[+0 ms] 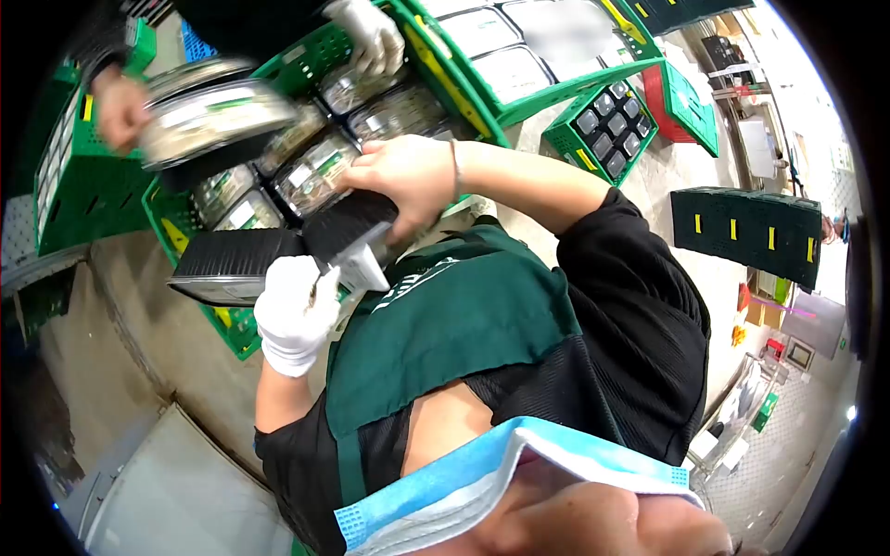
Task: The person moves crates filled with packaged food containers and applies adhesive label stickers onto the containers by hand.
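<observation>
Concrete floor (144,301) surrounds the crate (159,199), where at five o'clock the right hand (408,176) pinches a tilted tray (348,222), which could tip onto packs (320,171) at its eleven if that one-sided hold slips; left hand's (297,310) grip, I cannot tell.

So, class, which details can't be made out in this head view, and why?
All in the head view:
- Inside of the black ribbed plastic tray at the bare right hand: hidden by its own dark outside.
- What the white angular object beside the white-gloved left hand is: blurred, partly covered.
- Label wording on the clear-lidded black pack at upper left: blurred.
- Rest of the dark-clothed co-worker: cut off by the top edge.
</observation>
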Action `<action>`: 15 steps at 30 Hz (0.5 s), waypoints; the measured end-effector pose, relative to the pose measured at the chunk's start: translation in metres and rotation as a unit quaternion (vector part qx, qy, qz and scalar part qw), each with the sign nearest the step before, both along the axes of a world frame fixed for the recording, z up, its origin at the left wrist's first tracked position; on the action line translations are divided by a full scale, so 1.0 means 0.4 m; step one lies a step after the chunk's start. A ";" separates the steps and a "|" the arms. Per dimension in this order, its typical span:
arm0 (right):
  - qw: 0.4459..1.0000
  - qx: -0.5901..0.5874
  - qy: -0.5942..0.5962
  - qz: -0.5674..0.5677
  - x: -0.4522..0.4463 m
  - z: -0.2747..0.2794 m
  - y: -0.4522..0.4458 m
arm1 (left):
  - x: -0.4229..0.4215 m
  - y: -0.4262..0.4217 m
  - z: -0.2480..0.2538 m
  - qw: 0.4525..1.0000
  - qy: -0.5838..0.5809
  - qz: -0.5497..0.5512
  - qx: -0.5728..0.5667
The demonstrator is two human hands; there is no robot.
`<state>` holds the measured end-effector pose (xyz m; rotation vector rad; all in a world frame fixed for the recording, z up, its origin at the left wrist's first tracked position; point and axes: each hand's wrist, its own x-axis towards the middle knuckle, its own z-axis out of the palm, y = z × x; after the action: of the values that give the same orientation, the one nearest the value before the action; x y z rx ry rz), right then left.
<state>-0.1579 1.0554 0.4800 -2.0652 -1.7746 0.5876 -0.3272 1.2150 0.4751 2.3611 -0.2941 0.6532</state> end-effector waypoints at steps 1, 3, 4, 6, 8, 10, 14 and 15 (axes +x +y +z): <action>0.999 0.047 0.013 0.019 0.016 -0.007 -0.056 | 0.017 -0.048 0.020 1.000 0.017 -0.004 -0.022; 0.999 0.031 0.043 0.007 0.086 0.042 -0.206 | 0.083 -0.129 0.043 0.998 -0.040 -0.019 -0.045; 0.997 0.034 0.060 -0.038 0.141 0.073 -0.302 | 0.107 -0.172 0.043 0.974 -0.014 0.001 -0.225; 0.986 0.042 0.079 -0.139 0.281 0.118 -0.517 | 0.174 -0.252 0.044 0.892 0.029 0.058 -0.448; 0.974 0.031 0.005 -0.226 0.461 0.156 -0.717 | 0.292 -0.366 0.058 0.849 0.075 0.131 -0.505; 0.953 0.009 -0.134 -0.272 0.662 0.153 -0.877 | 0.458 -0.511 0.096 0.804 0.103 0.084 -0.579; 0.872 -0.040 -0.362 -0.326 0.973 -0.002 -1.063 | 0.828 -0.719 0.075 0.761 0.139 0.015 -0.633; 0.862 -0.010 -0.419 -0.287 1.005 -0.049 -1.107 | 0.909 -0.753 0.047 0.725 0.127 0.005 -0.677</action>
<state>0.2443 0.6125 0.4603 -2.9265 -1.3140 -0.5593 0.0364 0.9139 0.4940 0.9699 0.2810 0.3024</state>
